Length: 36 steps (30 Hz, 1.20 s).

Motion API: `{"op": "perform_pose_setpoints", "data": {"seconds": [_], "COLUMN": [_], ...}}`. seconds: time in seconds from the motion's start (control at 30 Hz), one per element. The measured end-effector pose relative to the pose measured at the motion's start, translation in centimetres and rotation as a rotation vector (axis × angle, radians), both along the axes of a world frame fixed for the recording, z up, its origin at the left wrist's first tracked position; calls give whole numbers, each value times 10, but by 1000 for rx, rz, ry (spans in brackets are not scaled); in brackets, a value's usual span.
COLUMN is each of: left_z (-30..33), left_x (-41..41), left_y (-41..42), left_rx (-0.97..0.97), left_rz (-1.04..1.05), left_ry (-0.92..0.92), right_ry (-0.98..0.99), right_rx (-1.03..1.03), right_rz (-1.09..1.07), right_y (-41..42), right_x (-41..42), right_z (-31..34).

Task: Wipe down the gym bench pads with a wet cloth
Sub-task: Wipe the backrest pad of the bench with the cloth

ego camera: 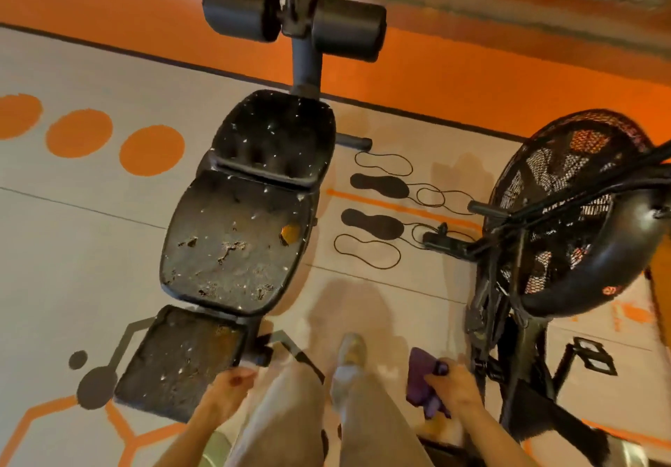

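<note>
Your right hand (pixel 452 386) grips the purple cloth (pixel 423 381) beside your leg, well apart from the bench. Your left hand (pixel 227 390) hangs by the nearest pad (pixel 181 357); I cannot tell its fingers' state. Bring the cloth there first, press flat over the cracked vinyl, then work outward to the middle pad (pixel 232 241) and far pad (pixel 276 136).

A pale grey floor (pixel 90 241) printed with orange dots (pixel 151 150) at left, black footprint marks (pixel 377 185) at centre and a broad orange band (pixel 454 85) across the top carries an air bike (pixel 566 212) at right.
</note>
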<state>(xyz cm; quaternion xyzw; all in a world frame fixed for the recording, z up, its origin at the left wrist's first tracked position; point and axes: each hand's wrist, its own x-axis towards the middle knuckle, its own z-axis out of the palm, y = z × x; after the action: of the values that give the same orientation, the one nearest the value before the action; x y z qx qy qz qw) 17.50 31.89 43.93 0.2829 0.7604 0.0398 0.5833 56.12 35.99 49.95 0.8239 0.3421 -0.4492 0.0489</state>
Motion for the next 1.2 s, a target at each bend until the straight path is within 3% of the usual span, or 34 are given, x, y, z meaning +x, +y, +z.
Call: {"op": "perform_pose_setpoints", "data": {"seconds": [0.23, 0.37, 0.7, 1.2], "left_z": [-3, -21, -25, -77], "left_x": [0, 2, 4, 17], "left_y": [36, 109, 326, 562], "left_rx": [0, 21, 160, 330], "left_rz": [320, 312, 114, 140], "left_ry": [-67, -25, -114, -44], "right_ry": [-18, 0, 124, 294], "right_rx": [56, 89, 195, 275], "right_rz": [207, 234, 158, 413], "right_y": [154, 229, 375, 598], "right_x": [-3, -25, -111, -177], "right_z": [9, -4, -21, -103]}}
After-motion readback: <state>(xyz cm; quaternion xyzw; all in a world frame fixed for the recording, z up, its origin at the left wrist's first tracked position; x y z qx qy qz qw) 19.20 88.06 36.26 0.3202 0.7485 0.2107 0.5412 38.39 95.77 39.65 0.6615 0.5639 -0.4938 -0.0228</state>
